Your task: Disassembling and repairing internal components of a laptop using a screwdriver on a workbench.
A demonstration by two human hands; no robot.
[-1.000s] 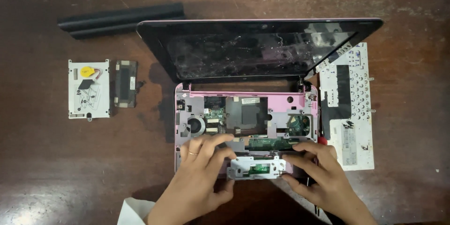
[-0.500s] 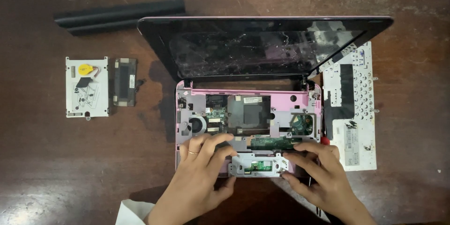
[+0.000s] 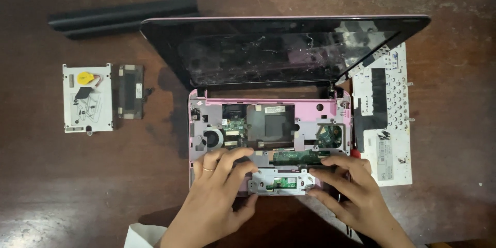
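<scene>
Step in hand, as judged: freeing the small silver metal touchpad bracket with green circuit strip (image 3: pixel 281 182) from the front edge of the opened pink plastic laptop base (image 3: pixel 268 124), near the table's front edge. The left hand (image 3: pixel 219 196) pinches the bracket's left end, thumb beneath, fingers curled on top. The right hand (image 3: pixel 351 188) lies flatter, fingertips pressing its right end. An even lift seems required.

The opened laptop (image 3: pixel 268 129) sits mid-table, both hands at its near edge on the touchpad board (image 3: pixel 281 181). Left of it lie a drive (image 3: pixel 87 98) and a small cover (image 3: pixel 130 91); the battery (image 3: pixel 124 15) behind them; the keyboard (image 3: pixel 385 119) on the right.
</scene>
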